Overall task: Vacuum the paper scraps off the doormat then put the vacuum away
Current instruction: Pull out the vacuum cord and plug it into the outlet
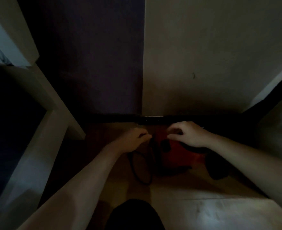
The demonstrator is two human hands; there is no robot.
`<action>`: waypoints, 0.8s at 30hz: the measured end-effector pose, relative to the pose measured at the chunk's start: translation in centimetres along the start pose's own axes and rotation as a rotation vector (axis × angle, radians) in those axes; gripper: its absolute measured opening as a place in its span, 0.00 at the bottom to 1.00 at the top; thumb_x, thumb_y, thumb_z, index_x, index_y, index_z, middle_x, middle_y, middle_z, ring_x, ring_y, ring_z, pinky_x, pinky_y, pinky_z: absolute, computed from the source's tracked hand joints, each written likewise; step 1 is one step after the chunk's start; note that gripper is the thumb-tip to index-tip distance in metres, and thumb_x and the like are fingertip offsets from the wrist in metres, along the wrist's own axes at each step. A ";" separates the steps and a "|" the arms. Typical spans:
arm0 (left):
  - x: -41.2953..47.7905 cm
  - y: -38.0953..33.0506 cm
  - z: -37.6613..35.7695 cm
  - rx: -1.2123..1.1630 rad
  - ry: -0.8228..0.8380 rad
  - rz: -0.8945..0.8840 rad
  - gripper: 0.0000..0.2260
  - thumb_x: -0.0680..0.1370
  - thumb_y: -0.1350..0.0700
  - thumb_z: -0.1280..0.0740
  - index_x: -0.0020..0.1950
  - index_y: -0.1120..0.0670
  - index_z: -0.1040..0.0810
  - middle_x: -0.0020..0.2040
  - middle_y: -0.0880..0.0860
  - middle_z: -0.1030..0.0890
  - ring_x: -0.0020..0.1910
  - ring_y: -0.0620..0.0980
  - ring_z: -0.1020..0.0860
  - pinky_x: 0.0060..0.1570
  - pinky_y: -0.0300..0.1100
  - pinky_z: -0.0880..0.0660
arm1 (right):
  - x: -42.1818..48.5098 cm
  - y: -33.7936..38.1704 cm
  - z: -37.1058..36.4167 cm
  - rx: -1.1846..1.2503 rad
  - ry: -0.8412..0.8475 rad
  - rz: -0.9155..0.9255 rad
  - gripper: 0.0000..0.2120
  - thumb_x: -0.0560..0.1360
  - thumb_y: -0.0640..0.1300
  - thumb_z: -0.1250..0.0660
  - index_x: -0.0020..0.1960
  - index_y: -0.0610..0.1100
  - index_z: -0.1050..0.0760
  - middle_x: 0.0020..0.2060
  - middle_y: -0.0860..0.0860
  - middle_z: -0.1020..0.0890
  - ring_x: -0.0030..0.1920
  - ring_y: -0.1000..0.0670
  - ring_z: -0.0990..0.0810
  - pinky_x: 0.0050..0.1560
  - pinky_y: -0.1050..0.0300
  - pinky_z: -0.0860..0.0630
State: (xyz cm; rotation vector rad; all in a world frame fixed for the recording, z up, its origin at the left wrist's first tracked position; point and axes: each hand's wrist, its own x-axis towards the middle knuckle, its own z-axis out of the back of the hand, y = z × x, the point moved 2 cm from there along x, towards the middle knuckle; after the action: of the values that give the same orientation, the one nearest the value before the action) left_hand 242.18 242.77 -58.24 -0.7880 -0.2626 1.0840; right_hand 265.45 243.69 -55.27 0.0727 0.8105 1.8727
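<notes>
Vacuum [175, 156]: red, on wood floor [170, 188], dim room, wall [203, 63] behind. Cord [140, 170] looped left of it, pinched by left hand [133, 140]. Right hand [186, 135] curled atop; grip unclear.

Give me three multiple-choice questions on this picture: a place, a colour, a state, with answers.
1. Where does the vacuum stand? A on a shelf; B on the floor by the wall; C on a chair.
2. Its body colour? A red; B blue; C white.
3. The black cord is: A stretched straight; B wound round the vacuum; C looped on the floor.
Answers: B, it sits low at the wall's foot; A, red shows under the right hand; C, a loop lies below the left hand.
</notes>
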 end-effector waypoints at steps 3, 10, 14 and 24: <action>1.3 2.3 -0.8 0.083 0.084 0.044 0.13 0.83 0.53 0.39 0.45 0.60 0.20 0.43 0.54 0.19 0.43 0.49 0.23 0.47 0.45 0.28 | -0.5 -4.0 2.1 -0.271 -0.013 -0.087 0.18 0.79 0.59 0.35 0.65 0.52 0.23 0.59 0.54 0.23 0.62 0.50 0.23 0.62 0.53 0.26; 2.6 7.4 -6.4 -0.041 0.350 0.316 0.12 0.83 0.63 0.43 0.66 0.60 0.29 0.41 0.51 0.21 0.36 0.46 0.24 0.39 0.39 0.28 | -0.4 -8.8 0.6 -0.562 -0.021 -0.058 0.26 0.79 0.66 0.42 0.72 0.54 0.31 0.64 0.53 0.23 0.64 0.47 0.26 0.64 0.47 0.30; 3.8 7.6 -9.7 -0.158 0.313 0.344 0.25 0.82 0.62 0.40 0.77 0.55 0.44 0.57 0.59 0.22 0.47 0.56 0.19 0.36 0.33 0.25 | 0.0 -9.2 0.3 -0.572 -0.023 -0.029 0.32 0.74 0.72 0.48 0.69 0.55 0.30 0.60 0.55 0.22 0.62 0.49 0.25 0.61 0.47 0.31; 7.1 8.2 -12.7 -0.374 0.073 0.320 0.31 0.74 0.44 0.37 0.75 0.50 0.40 0.72 0.54 0.30 0.70 0.54 0.30 0.71 0.52 0.34 | 0.5 -9.7 0.0 -0.599 -0.066 0.009 0.34 0.70 0.75 0.54 0.67 0.59 0.30 0.59 0.58 0.21 0.62 0.51 0.25 0.61 0.49 0.32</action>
State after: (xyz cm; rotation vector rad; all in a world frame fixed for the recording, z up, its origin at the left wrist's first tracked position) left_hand 246.86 245.15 -74.11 -1.2322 -0.2875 1.3228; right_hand 272.99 246.30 -60.86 -0.2359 0.1805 2.0371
